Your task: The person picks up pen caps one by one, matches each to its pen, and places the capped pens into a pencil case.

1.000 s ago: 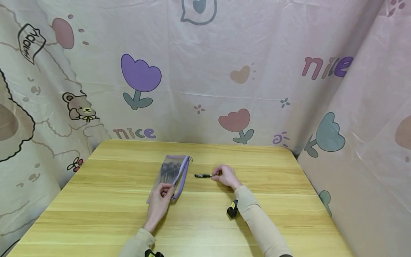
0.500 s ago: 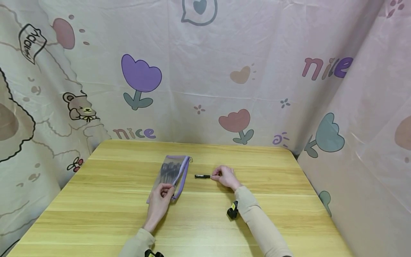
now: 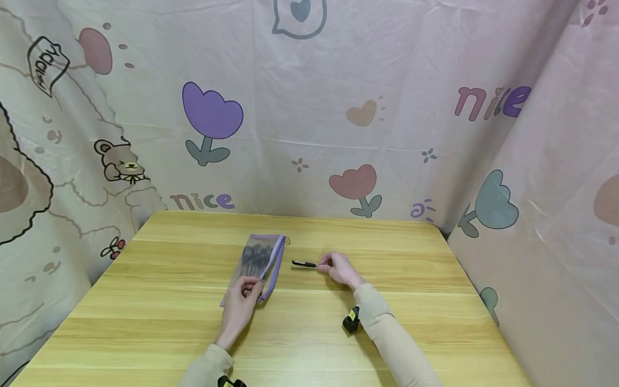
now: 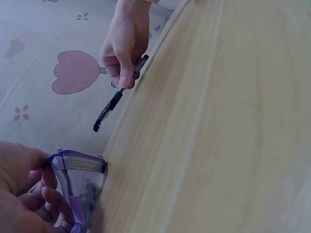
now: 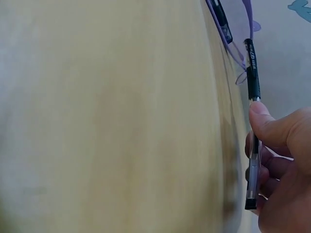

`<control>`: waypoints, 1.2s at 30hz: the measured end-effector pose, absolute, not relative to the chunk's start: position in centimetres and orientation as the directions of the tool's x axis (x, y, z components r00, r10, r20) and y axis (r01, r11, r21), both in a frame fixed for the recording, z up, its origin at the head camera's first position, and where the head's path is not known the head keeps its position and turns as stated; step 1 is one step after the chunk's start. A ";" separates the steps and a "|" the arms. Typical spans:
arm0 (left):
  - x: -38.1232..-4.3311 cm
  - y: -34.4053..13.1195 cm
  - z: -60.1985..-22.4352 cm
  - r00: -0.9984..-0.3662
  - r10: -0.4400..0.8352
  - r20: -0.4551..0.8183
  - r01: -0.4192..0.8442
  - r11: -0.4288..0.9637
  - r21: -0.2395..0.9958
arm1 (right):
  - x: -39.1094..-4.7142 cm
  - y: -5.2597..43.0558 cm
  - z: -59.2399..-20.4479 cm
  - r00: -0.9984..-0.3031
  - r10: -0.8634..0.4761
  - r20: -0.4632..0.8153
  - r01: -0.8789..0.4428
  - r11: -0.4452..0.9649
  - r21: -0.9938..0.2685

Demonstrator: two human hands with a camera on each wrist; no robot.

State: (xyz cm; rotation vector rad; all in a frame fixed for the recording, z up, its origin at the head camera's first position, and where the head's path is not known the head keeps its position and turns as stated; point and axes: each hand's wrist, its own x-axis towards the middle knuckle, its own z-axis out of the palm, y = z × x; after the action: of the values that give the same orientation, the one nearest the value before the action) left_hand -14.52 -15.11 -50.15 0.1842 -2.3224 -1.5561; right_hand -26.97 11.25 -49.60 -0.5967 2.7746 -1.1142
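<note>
A see-through pencil pouch (image 3: 256, 260) with purple zip edging lies on the table, several dark pens visible inside it. My left hand (image 3: 240, 301) pinches its near zip edge, and in the left wrist view the pouch mouth (image 4: 80, 162) gapes. To the right of the pouch, my right hand (image 3: 339, 269) holds a black-capped gel pen (image 3: 304, 264) between thumb and fingers. The pen's cap end points left toward the pouch, apart from it in the head view. In the right wrist view the pen's clear barrel (image 5: 252, 170) runs along the curled fingers.
The wooden table (image 3: 411, 333) stretches around both hands. A patterned curtain (image 3: 290, 107) hangs behind it and along the sides. Black wrist cameras are strapped near both hands, the right one (image 3: 351, 320) beside the sleeve.
The cap end of the pen has tilted slightly up and shifted a touch left, while the right hand has dropped slightly in view. My left hand and the pouch hold their place.
</note>
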 end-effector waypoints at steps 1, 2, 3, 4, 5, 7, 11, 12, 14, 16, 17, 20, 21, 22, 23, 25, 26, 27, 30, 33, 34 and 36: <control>-14.5 -15.1 -50.2 -0.934 -0.291 0.206 0.080 0.392 0.916 | -26.9 11.2 -49.5 -0.919 -0.392 0.052 -0.315 0.648 -0.693; -14.5 -15.1 -50.2 -0.934 -0.291 0.207 0.081 0.392 0.916 | -26.8 11.2 -49.5 -0.917 -0.397 0.049 -0.315 0.642 -0.698; -14.5 -15.1 -50.2 -0.934 -0.291 0.207 0.081 0.393 0.916 | -26.8 11.2 -49.4 -0.914 -0.402 0.047 -0.316 0.636 -0.704; -14.5 -15.1 -50.2 -0.934 -0.291 0.209 0.082 0.393 0.916 | -26.7 11.2 -49.3 -0.913 -0.406 0.046 -0.318 0.634 -0.705; -14.5 -15.1 -50.2 -0.933 -0.291 0.210 0.083 0.393 0.916 | -26.7 11.1 -49.3 -0.910 -0.411 0.046 -0.321 0.631 -0.706; -14.5 -15.1 -50.2 -0.933 -0.293 0.211 0.084 0.393 0.916 | -26.5 11.0 -49.1 -0.907 -0.419 0.043 -0.325 0.631 -0.704; -14.5 -15.1 -50.2 -0.931 -0.291 0.220 0.092 0.395 0.914 | -26.3 11.0 -48.7 -0.896 -0.444 0.032 -0.334 0.623 -0.707; -14.5 -15.1 -50.2 -0.931 -0.291 0.219 0.092 0.394 0.914 | -26.3 11.0 -48.6 -0.892 -0.451 0.029 -0.336 0.619 -0.710; -14.5 -15.1 -50.2 -0.932 -0.291 0.216 0.089 0.395 0.914 | -26.2 11.0 -48.5 -0.883 -0.469 0.024 -0.341 0.605 -0.719; -14.5 -15.1 -50.2 -0.933 -0.292 0.210 0.083 0.394 0.915 | -26.1 10.9 -48.3 -0.875 -0.484 0.021 -0.345 0.592 -0.728; -14.5 -15.1 -50.2 -0.933 -0.292 0.209 0.082 0.395 0.915 | -26.0 10.9 -48.2 -0.872 -0.489 0.019 -0.345 0.587 -0.732; -14.5 -15.1 -50.2 -0.933 -0.292 0.210 0.081 0.397 0.914 | -25.9 10.7 -47.9 -0.867 -0.499 0.011 -0.343 0.578 -0.741; -14.4 -15.1 -50.2 -0.933 -0.290 0.215 0.086 0.399 0.913 | -25.8 10.6 -47.8 -0.864 -0.503 0.011 -0.344 0.576 -0.741; -14.4 -15.1 -50.2 -0.932 -0.289 0.217 0.089 0.399 0.913 | -25.7 10.6 -47.6 -0.863 -0.506 0.006 -0.342 0.574 -0.744; -14.4 -15.1 -50.2 -0.932 -0.288 0.219 0.091 0.400 0.912 | -25.7 10.6 -47.5 -0.858 -0.513 0.004 -0.344 0.568 -0.748; -14.4 -15.1 -50.2 -0.932 -0.285 0.223 0.096 0.398 0.912 | -25.6 10.5 -47.3 -0.850 -0.527 -0.006 -0.339 0.555 -0.760; -14.4 -15.1 -50.2 -0.932 -0.284 0.223 0.097 0.397 0.913 | -25.6 10.5 -47.2 -0.845 -0.534 -0.008 -0.342 0.552 -0.761; -14.4 -15.1 -50.2 -0.932 -0.281 0.227 0.103 0.396 0.912 | -25.5 10.5 -47.1 -0.838 -0.546 -0.007 -0.347 0.543 -0.765; -14.4 -15.1 -50.3 -0.933 -0.282 0.224 0.101 0.392 0.914 | -25.5 10.5 -46.9 -0.821 -0.571 -0.008 -0.356 0.523 -0.774; -14.5 -15.1 -50.3 -0.932 -0.283 0.227 0.102 0.395 0.913 | -25.4 10.5 -46.8 -0.809 -0.587 -0.018 -0.352 0.509 -0.786; -14.5 -15.1 -50.3 -0.931 -0.286 0.226 0.100 0.396 0.913 | -25.4 10.4 -46.8 -0.807 -0.590 -0.027 -0.341 0.503 -0.794; -14.5 -15.1 -50.3 -0.930 -0.286 0.232 0.104 0.400 0.910 | -25.4 10.3 -46.7 -0.807 -0.588 -0.051 -0.306 0.491 -0.816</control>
State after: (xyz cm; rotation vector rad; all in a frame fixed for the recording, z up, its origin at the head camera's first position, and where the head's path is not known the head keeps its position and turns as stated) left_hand -14.53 -15.12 -50.34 0.1575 -2.3106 -1.5401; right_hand -25.38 10.31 -46.66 -0.7519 2.4169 -1.2266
